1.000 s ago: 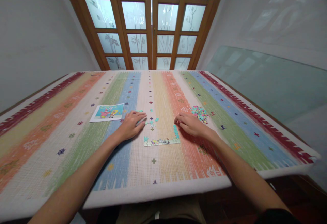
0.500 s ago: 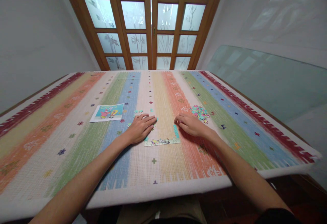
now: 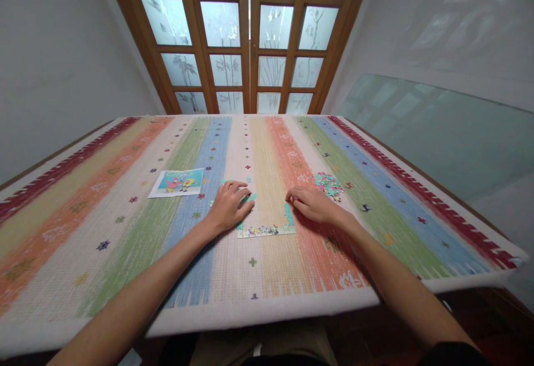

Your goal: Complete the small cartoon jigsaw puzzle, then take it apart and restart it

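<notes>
Room backdrop
You face a wood-framed frosted-glass door [image 3: 250, 38] at top centre, plain walls [image 3: 50, 77] either side, and a striped tablecloth [image 3: 125, 232] below.

— What differs from a second ago?
— The left hand [image 3: 227, 207] is further right, now lying over the loose teal puzzle pieces [image 3: 249, 197] it sat beside earlier.
— And its fingers?
— They curl inward rather than lying flat.

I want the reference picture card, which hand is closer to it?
Left. The left hand lies just right of the picture card; the right hand is farther right, beyond the puzzle strip.
</notes>
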Tool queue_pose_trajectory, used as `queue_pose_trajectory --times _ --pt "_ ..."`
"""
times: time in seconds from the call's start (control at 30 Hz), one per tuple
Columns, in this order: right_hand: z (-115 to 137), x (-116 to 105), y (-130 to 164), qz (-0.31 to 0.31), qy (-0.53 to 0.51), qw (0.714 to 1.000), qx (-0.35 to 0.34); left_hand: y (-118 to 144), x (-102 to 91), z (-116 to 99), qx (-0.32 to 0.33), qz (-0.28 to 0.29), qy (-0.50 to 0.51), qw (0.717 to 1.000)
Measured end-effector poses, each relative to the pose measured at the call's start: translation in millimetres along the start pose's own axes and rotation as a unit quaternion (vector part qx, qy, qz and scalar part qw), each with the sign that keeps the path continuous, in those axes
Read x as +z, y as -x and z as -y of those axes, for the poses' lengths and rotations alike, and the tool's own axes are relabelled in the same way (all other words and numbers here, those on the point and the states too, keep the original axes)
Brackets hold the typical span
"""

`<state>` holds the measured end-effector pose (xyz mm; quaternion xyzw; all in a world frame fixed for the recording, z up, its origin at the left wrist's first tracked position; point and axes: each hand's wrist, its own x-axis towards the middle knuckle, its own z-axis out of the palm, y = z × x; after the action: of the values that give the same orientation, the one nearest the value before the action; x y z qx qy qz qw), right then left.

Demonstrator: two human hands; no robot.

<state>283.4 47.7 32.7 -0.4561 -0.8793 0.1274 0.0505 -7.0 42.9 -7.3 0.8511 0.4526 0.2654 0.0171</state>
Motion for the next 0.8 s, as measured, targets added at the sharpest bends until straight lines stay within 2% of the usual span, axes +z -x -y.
queue_pose_trajectory --times 0.27,0.5,0.8 --pt "-1 0 0 -0.006 0.0 1.0 -0.006 0 1.5 -3 -0.018 0.028 0.057 0.998" --pt "2 -1 0 -0.006 -0.003 1.0 0.002 -3 6.0 -10 -0.017 0.027 0.032 0.999" --pt "2 0 1 -0.005 0.001 1.0 0.005 -22 4.1 0 -0.051 0.047 0.084 0.994"
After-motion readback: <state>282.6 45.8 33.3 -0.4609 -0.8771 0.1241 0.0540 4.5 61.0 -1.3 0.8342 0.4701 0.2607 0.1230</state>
